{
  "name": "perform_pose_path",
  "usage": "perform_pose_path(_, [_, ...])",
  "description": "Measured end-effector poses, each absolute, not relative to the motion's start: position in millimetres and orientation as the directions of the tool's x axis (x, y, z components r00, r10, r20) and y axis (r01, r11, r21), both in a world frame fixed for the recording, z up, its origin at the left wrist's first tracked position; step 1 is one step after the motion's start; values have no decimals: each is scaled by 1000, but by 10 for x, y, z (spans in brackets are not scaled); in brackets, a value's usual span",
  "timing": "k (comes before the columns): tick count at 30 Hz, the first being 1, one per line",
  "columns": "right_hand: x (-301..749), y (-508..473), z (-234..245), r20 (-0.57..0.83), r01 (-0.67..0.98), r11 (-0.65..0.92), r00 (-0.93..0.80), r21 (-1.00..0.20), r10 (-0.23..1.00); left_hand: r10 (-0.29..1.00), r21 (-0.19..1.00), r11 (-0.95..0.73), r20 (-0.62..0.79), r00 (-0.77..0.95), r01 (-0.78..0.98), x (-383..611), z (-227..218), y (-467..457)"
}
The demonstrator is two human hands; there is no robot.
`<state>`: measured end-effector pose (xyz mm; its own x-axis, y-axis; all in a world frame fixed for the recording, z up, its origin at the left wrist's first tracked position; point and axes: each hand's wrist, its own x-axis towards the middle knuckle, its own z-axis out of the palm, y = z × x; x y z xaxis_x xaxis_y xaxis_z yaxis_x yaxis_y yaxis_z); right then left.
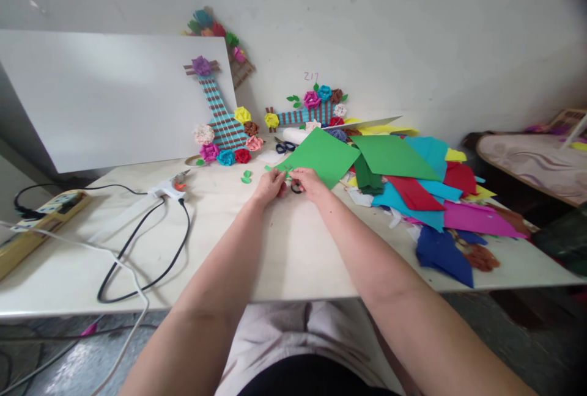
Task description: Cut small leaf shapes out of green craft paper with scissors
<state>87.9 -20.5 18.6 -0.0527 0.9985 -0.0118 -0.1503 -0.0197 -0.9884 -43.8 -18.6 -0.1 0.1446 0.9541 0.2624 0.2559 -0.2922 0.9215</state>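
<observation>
My left hand (270, 185) is closed, pinching the near corner of a green paper sheet (321, 156) that lies tilted over the table. My right hand (309, 181) is closed on a pair of scissors (296, 187), whose dark handle loop shows between the two hands. The blades are hidden behind my fingers at the sheet's edge. Two small green paper leaves (246, 176) lie just left of my left hand.
A heap of coloured paper sheets (426, 194) covers the right of the table (284, 249). A glue gun (172, 187) with a black cord, a power strip (46, 209), blue-handled scissors (285, 146) and paper-flower crafts (224, 121) against the wall stand to the left and back.
</observation>
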Motion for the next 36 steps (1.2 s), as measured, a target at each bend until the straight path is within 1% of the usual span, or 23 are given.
perform_pose_path(3, [852,-210,193,-11,-167,-19,-43,-986,999,945,903,-323,290,152,283,-423,24,-214])
perform_pose_path(7, [822,-192,170,-15,-152,-10,37,-988,999,935,895,-350,319,153,277,-387,68,-281])
perform_pose_path(11, [824,-176,140,4,-148,20,104,-989,995,937,915,-337,301,179,224,-360,62,-292])
perform_pose_path(14, [838,-161,119,48,-121,65,134,-991,990,933,920,-330,285,220,210,-355,52,-284])
perform_pose_path(17, [855,-128,97,96,-78,109,158,-991,983,924,929,-319,261,279,188,-354,55,-286])
perform_pose_path(20, [879,-91,86,166,9,167,188,-986,968,921,950,-272,211,326,154,-356,53,-285])
perform_pose_path(23, [905,-89,100,219,86,207,163,-975,962,917,968,-234,187,353,96,-364,45,-281])
perform_pose_path(25, [918,-115,126,171,49,166,126,-985,977,914,974,-220,190,358,44,-372,46,-286])
perform_pose_path(28, [933,-159,170,-6,-100,2,79,-995,997,921,979,-201,194,338,-15,-384,57,-303])
perform_pose_path(30, [941,-170,186,-81,-158,-70,64,-985,995,926,981,-193,193,323,-33,-392,65,-313])
perform_pose_path(31, [945,-169,188,-89,-167,-77,63,-983,994,929,981,-189,191,318,-36,-395,68,-315])
perform_pose_path(33, [949,-163,183,-60,-167,-49,64,-985,996,934,983,-181,184,308,-39,-401,71,-315])
perform_pose_path(36, [943,-163,170,38,-142,46,55,-989,998,937,983,-176,182,298,-49,-402,68,-309])
